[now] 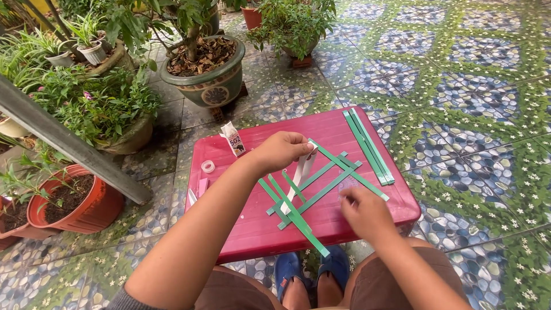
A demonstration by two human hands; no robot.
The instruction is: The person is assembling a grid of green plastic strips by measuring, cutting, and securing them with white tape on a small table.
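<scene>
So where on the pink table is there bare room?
Bare: the far middle of the table, between the glue box and the strip stack. Crowded: the centre, with the woven strips and both hands, and the left edge by the tape roll.

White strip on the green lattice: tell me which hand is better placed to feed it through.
Probably left. The left hand already pinches the white strip at its top, while the right hand rests on the green lattice.

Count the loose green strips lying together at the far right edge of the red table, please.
3, it seems: green strips lie side by side, slanting along the red table, apart from the woven ones. More may hide beneath.
</scene>
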